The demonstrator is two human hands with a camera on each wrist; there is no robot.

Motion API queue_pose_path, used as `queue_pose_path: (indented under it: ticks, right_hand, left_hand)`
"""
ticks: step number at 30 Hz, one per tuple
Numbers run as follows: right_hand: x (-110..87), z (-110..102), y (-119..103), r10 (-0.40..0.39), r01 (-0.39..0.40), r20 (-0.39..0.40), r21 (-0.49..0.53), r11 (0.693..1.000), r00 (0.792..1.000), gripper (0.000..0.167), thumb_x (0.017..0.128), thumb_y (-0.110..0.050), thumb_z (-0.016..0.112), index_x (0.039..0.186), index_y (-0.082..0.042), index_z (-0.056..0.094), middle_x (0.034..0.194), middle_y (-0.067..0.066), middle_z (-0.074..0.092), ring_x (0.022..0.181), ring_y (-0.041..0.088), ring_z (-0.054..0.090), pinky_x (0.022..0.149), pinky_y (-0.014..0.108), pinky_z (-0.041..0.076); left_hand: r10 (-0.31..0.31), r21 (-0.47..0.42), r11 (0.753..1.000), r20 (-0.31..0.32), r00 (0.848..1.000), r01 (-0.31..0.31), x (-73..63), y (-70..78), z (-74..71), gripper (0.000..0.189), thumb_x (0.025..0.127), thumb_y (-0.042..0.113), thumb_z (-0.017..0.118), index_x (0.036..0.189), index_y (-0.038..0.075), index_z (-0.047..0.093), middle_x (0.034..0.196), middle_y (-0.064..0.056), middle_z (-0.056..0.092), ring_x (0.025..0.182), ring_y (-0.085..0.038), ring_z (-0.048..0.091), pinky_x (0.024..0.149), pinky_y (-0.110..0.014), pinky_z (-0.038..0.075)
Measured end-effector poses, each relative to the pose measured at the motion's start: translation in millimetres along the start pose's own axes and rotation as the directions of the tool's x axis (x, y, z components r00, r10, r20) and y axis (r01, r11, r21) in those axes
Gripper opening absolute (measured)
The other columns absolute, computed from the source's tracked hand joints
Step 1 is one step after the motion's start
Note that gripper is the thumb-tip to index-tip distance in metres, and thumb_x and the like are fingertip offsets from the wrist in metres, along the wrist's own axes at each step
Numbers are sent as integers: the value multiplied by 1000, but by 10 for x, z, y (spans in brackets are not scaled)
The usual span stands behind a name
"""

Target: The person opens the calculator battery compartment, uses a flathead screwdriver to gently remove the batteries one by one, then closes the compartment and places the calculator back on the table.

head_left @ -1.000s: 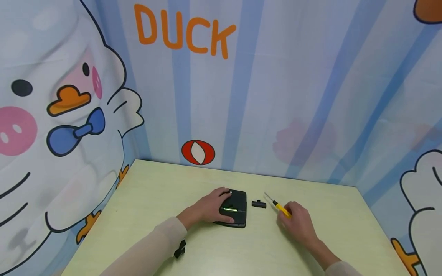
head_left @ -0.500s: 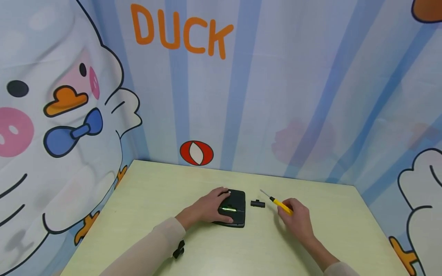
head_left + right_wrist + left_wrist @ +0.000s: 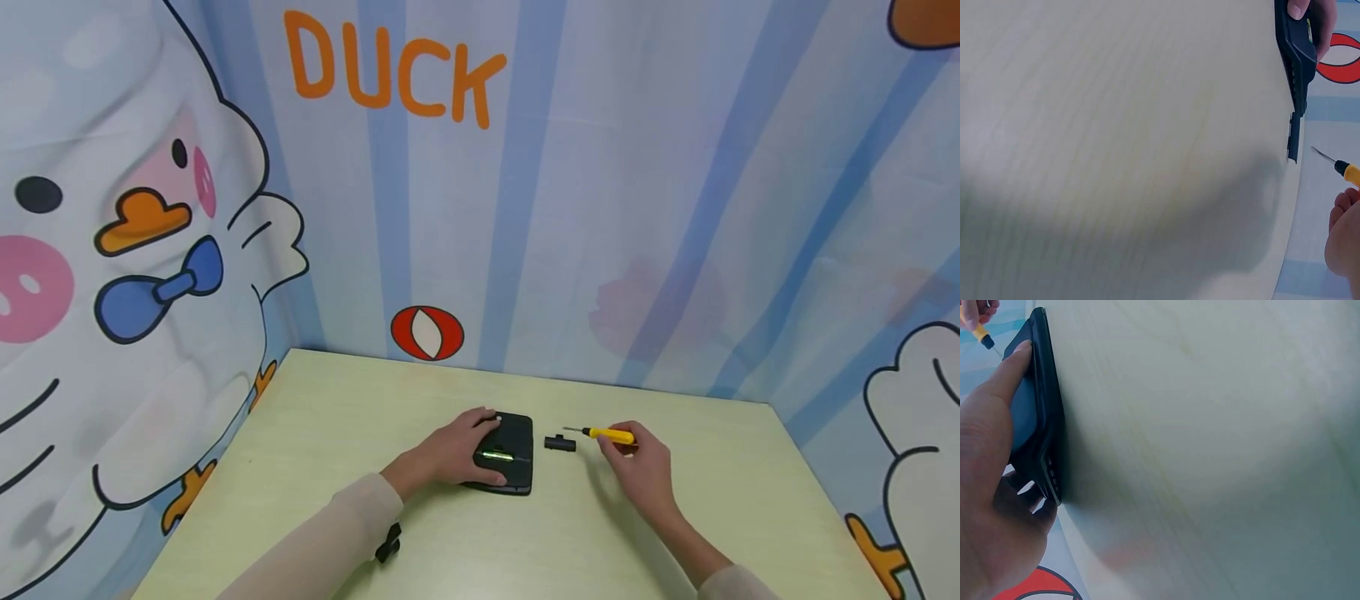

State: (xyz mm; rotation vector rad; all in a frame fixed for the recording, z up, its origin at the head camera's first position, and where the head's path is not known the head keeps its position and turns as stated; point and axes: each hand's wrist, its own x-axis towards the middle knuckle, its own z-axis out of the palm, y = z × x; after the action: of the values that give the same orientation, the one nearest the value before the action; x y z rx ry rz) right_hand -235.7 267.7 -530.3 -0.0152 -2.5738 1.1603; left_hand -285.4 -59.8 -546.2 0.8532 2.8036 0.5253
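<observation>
A black handheld device (image 3: 517, 467), perhaps a calculator, lies back up on the table with a green battery (image 3: 497, 456) in its uncovered slot. My left hand (image 3: 453, 450) grips it from the left; in the left wrist view the thumb presses the near edge and fingers curl over the opposite end. Just right of the device lies a small black battery cover (image 3: 559, 443). With my right hand (image 3: 643, 471) I hold a yellow screwdriver (image 3: 611, 435) above the table, its shaft pointing left over the cover's right end.
The pale table (image 3: 450, 550) runs back to a blue striped curtain (image 3: 555, 208) with duck pictures. A black strap piece (image 3: 388, 546) hangs under the left sleeve (image 3: 322, 533).
The right hand has risen slightly and turned the screwdriver from a slant to nearly level, tip to the left. The left hand, device and cover stay as they were.
</observation>
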Motion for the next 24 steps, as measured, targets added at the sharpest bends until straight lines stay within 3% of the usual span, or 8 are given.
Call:
queue_pose_path:
  ticks: [5, 14, 24]
  right_hand:
    - [15, -4, -53, 20, -20, -5, 47, 999, 1000, 25, 100, -21, 77, 116, -4, 71, 110, 12, 72, 97, 26, 69, 77, 13, 53]
    - [25, 29, -198, -49, 53, -29, 176, 983, 998, 21, 100, -20, 78, 111, -5, 70, 106, 10, 72, 99, 25, 71, 84, 11, 54]
    - [52, 81, -329, -56, 54, 7, 196, 979, 998, 23, 102, -18, 74, 118, -4, 68, 110, 11, 70, 104, 24, 70, 87, 11, 53]
  left_hand:
    - [4, -11, 1000, 1, 1000, -4, 0, -7, 4, 104, 86, 75, 73, 165, 16, 40, 172, -6, 30, 157, -26, 31, 119, -46, 42]
    - [6, -16, 1000, 5, 1000, -6, -7, -7, 9, 104, 86, 74, 73, 165, 16, 40, 172, -6, 30, 157, -26, 31, 120, -46, 41]
    - [4, -11, 1000, -7, 1000, -4, -12, -4, 2, 104, 86, 75, 73, 165, 16, 40, 172, -6, 30, 156, -26, 31, 120, -46, 41]
